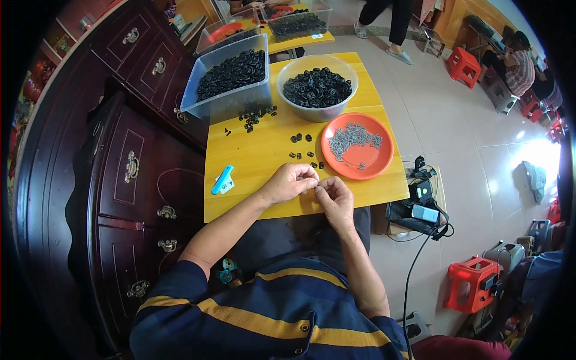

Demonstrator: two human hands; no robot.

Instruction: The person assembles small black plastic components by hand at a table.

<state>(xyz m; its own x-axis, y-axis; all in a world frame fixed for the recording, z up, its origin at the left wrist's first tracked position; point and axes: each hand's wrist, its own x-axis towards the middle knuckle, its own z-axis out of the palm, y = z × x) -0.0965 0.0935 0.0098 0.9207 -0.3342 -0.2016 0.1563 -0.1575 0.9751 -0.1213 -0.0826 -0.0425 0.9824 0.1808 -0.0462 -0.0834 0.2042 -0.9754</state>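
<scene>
Yellow tabletop (264, 156) is the landmark: at its near edge the left hand (289, 182) and right hand (333, 199) meet fingertip to fingertip, pinched together on something too small to make out. The loose black rings (305, 155) lie just beyond the left hand, nearer it, with the orange plate (384, 162) beyond the right.
</scene>
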